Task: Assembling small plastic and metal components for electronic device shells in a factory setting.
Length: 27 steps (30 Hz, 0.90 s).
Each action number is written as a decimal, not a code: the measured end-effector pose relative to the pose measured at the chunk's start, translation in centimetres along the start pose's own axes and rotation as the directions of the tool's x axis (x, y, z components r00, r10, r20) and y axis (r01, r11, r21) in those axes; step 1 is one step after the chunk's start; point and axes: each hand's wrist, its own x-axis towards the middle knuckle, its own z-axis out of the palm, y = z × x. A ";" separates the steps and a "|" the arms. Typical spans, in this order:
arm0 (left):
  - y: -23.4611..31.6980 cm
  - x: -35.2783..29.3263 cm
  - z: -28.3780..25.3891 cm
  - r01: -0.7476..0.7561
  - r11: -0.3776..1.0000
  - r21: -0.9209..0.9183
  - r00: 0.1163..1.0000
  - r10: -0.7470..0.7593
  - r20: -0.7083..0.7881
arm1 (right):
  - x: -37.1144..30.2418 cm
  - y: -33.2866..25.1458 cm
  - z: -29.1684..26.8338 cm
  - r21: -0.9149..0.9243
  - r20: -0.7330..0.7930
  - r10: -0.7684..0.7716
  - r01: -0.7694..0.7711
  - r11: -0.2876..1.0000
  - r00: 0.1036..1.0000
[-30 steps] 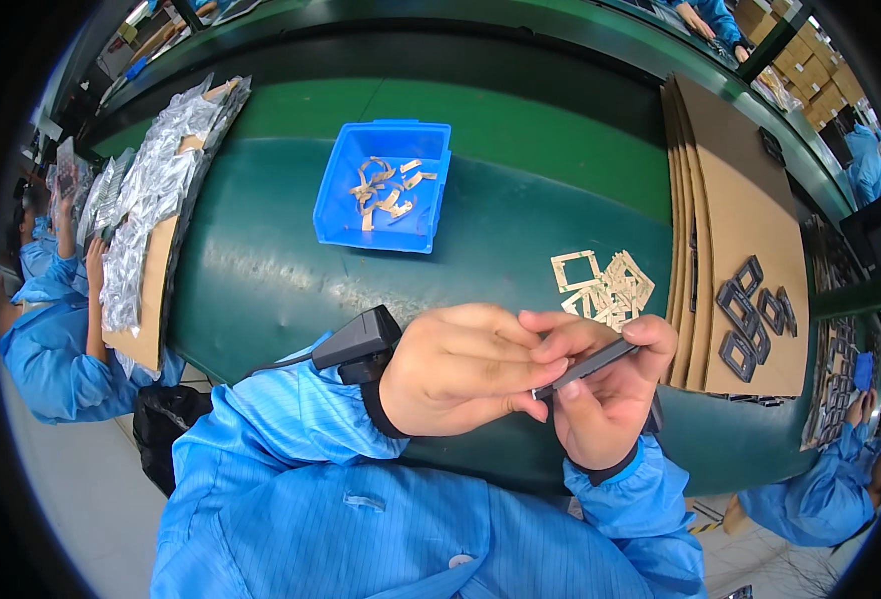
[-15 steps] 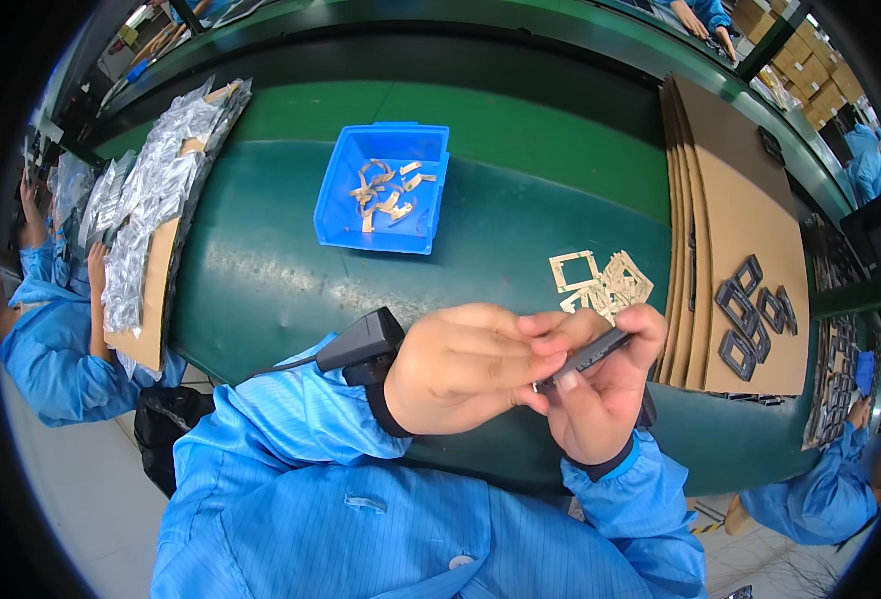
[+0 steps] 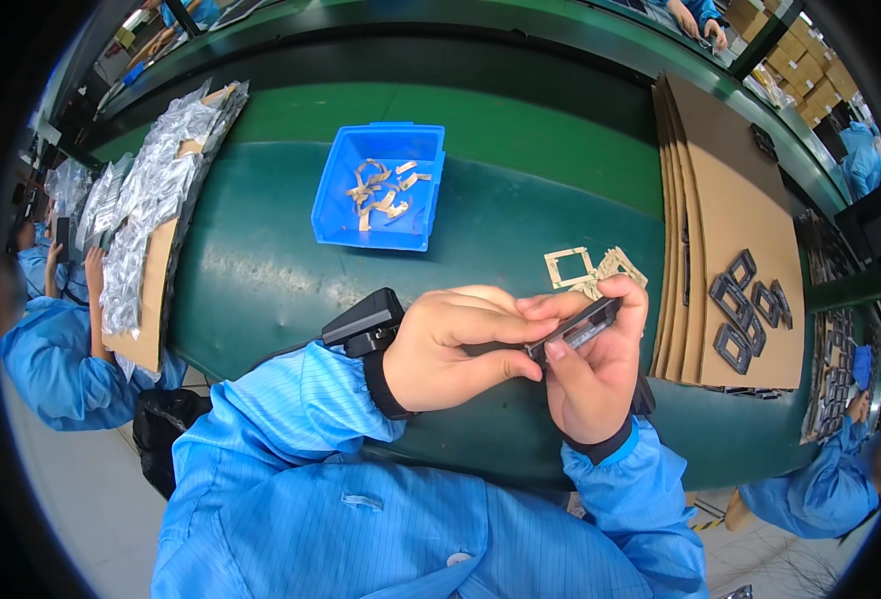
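Note:
Between my two hands, above the near part of the green table, a small black rectangular frame is held tilted. My left hand pinches its left end between thumb and fingers. Around its right side my right hand is closed, the thumb on the near edge and the fingers behind. Just beyond the hands lies a small pile of cream-coloured adhesive frame pieces, partly hidden by my right fingers. A blue bin farther off holds several curled tan strips.
At right, stacked cardboard sheets carry several black frames. On the left, a cardboard sheet bears silvery plastic-wrapped pieces. The green table spans the middle. Co-workers in blue sit at both sides.
The black frame has turned so that its opening shows more. My left fingers have drawn back slightly and now pinch its left end. The right hand keeps its hold.

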 end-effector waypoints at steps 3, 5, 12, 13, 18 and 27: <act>0.1 0.0 0.2 -0.014 1.000 0.001 0.999 0.014 -0.040 | 0.0 0.2 -0.1 -0.024 -0.011 -0.011 0.010 1.000 1.000; 0.1 0.0 0.2 -0.054 0.998 0.024 0.998 0.054 -0.020 | 0.0 0.2 -0.1 -0.037 0.002 -0.030 0.030 0.999 1.000; 0.0 0.0 0.1 -0.161 0.980 0.118 0.987 0.158 0.027 | 0.0 0.4 -0.1 -0.019 0.018 -0.051 0.051 0.999 0.999; 0.0 0.0 0.2 -0.170 0.977 0.126 0.985 0.168 0.025 | 0.0 0.4 -0.1 -0.019 0.018 -0.051 0.051 0.999 0.999; -0.3 0.0 0.3 -0.201 0.966 0.164 0.980 0.199 0.027 | 0.1 0.4 -0.1 -0.043 0.037 -0.066 0.067 0.997 0.997; 0.2 1.5 -2.2 -0.169 0.899 0.403 0.982 0.189 -0.010 | 1.6 -2.0 -1.7 -0.259 -0.092 0.308 -0.321 0.911 0.947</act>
